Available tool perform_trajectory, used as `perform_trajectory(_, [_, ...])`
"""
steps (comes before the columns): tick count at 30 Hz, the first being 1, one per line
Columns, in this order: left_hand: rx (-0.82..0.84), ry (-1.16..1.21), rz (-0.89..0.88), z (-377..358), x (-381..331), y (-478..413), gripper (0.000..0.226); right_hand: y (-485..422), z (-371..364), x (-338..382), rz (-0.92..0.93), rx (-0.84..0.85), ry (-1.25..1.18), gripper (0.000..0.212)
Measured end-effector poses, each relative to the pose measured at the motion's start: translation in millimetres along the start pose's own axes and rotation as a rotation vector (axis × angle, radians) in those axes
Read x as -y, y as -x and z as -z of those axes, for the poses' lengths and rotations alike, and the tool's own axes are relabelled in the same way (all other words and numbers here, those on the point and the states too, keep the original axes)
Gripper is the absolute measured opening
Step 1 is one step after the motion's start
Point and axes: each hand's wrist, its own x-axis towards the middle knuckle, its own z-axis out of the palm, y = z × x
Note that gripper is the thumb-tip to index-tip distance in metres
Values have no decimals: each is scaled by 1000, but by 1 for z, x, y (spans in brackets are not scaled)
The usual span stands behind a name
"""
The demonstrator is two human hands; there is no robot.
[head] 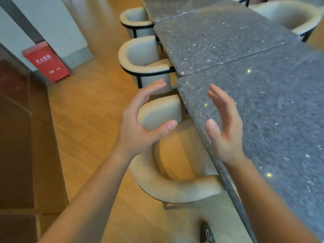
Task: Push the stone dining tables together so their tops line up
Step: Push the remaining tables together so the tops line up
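Three stone tops in a row, running from the lower right of the frame up to the top centre. Nearest stone table filling the right side; middle stone table just beyond it, meeting it along a thin dark seam that slants across the upper right; far stone table at the top edge, end to end with the middle one. Left edges of the nearest and middle tops close to one line at the seam; exact match impossible to tell.

Left hand at centre frame, raised in the air over the nearest chair, fingers loosely curved, palm turned right, grasping nothing. Right hand just right of it, over the left edge of the nearest stone table, fingers straight, palm turned left, likewise released and holding nothing; contact with the stone not apparent.

Cream chairs with dark frames tucked along the tables' left side: second chair at the seam, third chair higher up. Another chair at the upper right. Red box against the wall at the upper left, wooden floor between, a shoe at the bottom edge.
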Motion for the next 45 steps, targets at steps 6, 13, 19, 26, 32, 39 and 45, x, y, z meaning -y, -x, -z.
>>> perform_trajectory(6, [159, 216, -164, 26, 61, -37, 60, 7, -42, 26, -44, -182, 279, 84])
perform_trajectory(13, [445, 372, -262, 39, 92, -46, 63, 58, -94, 72, -161, -441, 487, 82])
perform_trajectory(19, [580, 447, -361, 10, 96, -69, 66, 73, -102, 78, -200, -596, 594, 74])
perform_trajectory(26, [705, 434, -359, 6, 142, -107, 76, 36, -114, 36, -251, -663, 638, 71])
perform_trajectory(32, [794, 455, -340, -38, 199, -129, 76, 30, -120, -14, -319, -677, 749, 71])
perform_trajectory(39, [913, 329, -283, -110, 301, -147, 83, 45, -118, -114, -671, -637, 918, 84])
perform_trajectory(45, [1039, 20, -392, -166, 366, -162, 105, 63, -105, -182, -999, -520, 1065, 109])
